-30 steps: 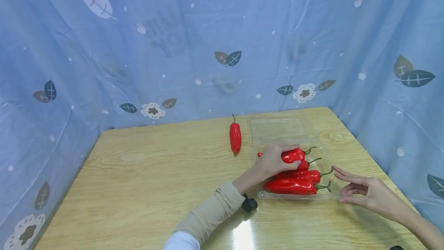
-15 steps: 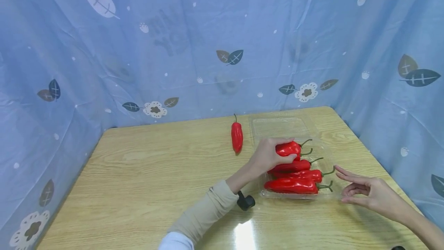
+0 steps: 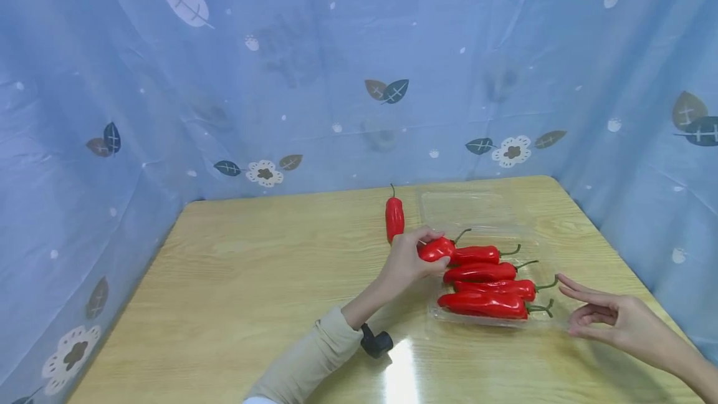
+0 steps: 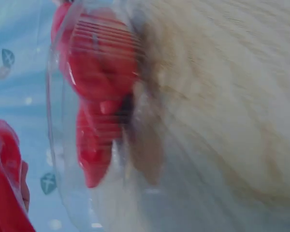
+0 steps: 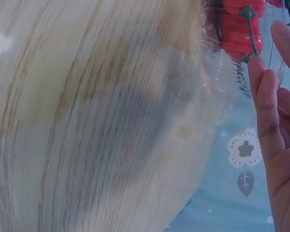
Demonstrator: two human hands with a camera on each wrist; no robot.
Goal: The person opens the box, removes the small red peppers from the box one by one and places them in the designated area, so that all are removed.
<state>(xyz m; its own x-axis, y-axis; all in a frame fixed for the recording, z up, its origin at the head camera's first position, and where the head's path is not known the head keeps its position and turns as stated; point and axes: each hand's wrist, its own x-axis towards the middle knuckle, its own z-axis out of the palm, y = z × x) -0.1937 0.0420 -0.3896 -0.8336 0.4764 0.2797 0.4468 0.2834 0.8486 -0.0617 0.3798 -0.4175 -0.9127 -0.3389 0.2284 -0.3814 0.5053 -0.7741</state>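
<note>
My left hand (image 3: 406,260) grips a red pepper (image 3: 436,249) near the stem end, just above the left side of a clear plastic box (image 3: 543,253). In the left wrist view this held pepper (image 4: 5,179) shows at the left edge with a fingertip behind it. Several red peppers (image 3: 485,305) lie side by side in the box, green stems pointing right. My right hand (image 3: 622,317) pinches the box's right rim between thumb and fingers. From the right wrist, the fingers (image 5: 268,111) show on either side of the clear wall.
The box's clear lid (image 3: 468,209) lies folded back behind it, flat on the wooden table (image 3: 252,292). Another red pepper (image 3: 394,214) lies left of the lid, partly behind the left hand. A blue patterned curtain (image 3: 336,67) encloses the table's back and sides.
My left hand has lifted one pepper from the back of the row and moved it left. The right hand stays at the box's rim. The head view has shifted slightly.
</note>
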